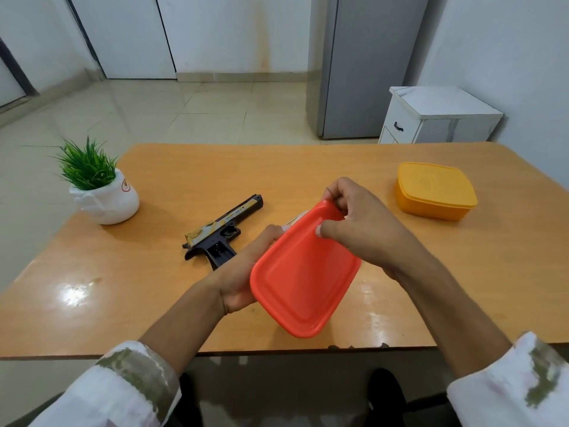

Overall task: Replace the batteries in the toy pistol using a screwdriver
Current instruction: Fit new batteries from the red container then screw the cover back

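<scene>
A black and yellow toy pistol (223,231) lies on its side on the wooden table (191,177), left of centre, with its grip pointing toward me. Both hands hold a red-orange plastic box (303,272) tilted above the table's front half, its lid facing me. My left hand (243,272) grips the box's left side from underneath. My right hand (354,223) pinches the far corner of the lid with thumb and fingertips, and that corner looks slightly lifted. What the box contains is hidden. No screwdriver or batteries are visible.
A closed yellow plastic box (434,189) sits at the table's right. A small green plant in a white pot (103,192) stands at the left. Beyond the table are a grey fridge (366,66) and a white cabinet (437,115).
</scene>
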